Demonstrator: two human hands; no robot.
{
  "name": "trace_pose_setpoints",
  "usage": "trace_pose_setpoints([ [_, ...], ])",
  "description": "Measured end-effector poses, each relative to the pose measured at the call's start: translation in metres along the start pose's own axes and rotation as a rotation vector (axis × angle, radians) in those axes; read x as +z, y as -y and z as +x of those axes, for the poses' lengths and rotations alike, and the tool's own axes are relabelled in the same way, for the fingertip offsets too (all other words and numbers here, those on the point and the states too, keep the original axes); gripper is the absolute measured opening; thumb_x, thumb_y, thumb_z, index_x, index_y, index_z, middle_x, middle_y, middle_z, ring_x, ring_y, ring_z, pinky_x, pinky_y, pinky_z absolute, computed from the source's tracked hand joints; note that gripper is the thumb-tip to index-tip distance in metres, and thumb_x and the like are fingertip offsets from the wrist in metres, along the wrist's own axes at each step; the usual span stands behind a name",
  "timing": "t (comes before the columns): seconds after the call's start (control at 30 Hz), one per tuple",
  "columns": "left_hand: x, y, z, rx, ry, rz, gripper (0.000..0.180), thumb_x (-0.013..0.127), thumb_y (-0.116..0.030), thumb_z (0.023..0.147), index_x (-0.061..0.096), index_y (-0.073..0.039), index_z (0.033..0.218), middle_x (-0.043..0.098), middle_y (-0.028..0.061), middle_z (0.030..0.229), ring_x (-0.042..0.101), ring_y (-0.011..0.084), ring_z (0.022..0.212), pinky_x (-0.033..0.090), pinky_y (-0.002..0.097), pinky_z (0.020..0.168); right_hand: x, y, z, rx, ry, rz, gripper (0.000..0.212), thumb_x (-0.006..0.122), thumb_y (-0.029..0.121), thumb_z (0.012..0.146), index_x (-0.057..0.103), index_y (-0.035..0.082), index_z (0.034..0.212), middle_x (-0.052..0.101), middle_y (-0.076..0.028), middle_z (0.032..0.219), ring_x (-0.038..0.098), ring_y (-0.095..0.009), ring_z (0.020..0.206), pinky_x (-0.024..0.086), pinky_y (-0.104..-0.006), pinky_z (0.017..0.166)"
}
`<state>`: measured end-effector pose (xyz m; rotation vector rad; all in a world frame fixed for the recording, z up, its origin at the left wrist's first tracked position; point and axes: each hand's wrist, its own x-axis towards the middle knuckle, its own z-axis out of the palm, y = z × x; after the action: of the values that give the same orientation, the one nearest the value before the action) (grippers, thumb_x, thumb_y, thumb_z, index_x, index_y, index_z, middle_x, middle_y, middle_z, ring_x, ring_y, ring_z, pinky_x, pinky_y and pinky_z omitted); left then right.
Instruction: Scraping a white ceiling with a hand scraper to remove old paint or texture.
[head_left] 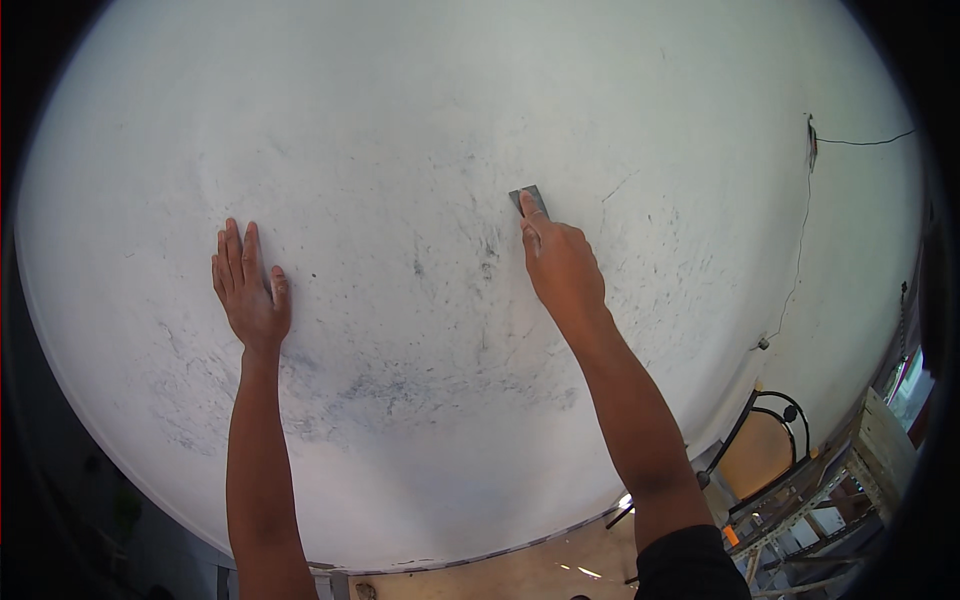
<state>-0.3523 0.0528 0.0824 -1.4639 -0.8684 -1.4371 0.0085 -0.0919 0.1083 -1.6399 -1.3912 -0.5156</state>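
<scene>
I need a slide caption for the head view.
Left hand on scuffed white wall, right hand holding flat grey rectangular tool.

No readable text or numbers, though the dim edges may mislead.

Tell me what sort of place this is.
Likely an indoor room, perhaps under renovation: a scuffed white wall fills most of the view, with a thin dark cable and a black-framed chair at right.
</scene>
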Motion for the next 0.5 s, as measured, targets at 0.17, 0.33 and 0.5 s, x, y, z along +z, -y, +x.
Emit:
trace_pose_setpoints([
  [0.17, -0.002, -0.002, 0.002, -0.005, 0.001, -0.009, 0.056, 0.043, -0.031, 0.099, 0.043, -0.011, 0.152, 0.036, 0.0127, 0.161, 0.029, 0.031, 0.15, 0.018, 0.0487, 0.122, 0.005, 0.001, -0.006, -0.011, -0.042, -0.012, 0.041, 0.052, 0.028, 0.105, 0.053, 0.021, 0.145, 0.064, -0.016, 0.081, 0.068, -0.035, 0.074, 0.055, -0.0475, 0.066],
  [0.33, 0.0, 0.0, 0.001, -0.004, 0.004, -0.014, 0.057, 0.043, -0.032, 0.099, 0.043, -0.01, 0.152, 0.034, 0.0128, 0.161, 0.028, 0.0311, 0.151, 0.018, 0.0491, 0.122, 0.012, 0.004, -0.003, -0.03, -0.092, 0.068, 0.042, 0.054, 0.021, 0.104, 0.053, 0.016, 0.145, 0.064, -0.02, 0.08, 0.064, -0.037, 0.073, 0.051, -0.0458, 0.068],
  [0.5, 0.001, 0.002, 0.001, -0.003, 0.006, -0.007, 0.058, 0.044, -0.032, 0.098, 0.042, -0.01, 0.152, 0.034, 0.0128, 0.161, 0.028, 0.0308, 0.151, 0.017, 0.049, 0.122, 0.016, 0.016, -0.002, -0.019, -0.113, 0.058, 0.043, 0.055, 0.02, 0.104, 0.052, 0.016, 0.146, 0.063, -0.02, 0.078, 0.063, -0.037, 0.071, 0.051, -0.0451, 0.067],
])
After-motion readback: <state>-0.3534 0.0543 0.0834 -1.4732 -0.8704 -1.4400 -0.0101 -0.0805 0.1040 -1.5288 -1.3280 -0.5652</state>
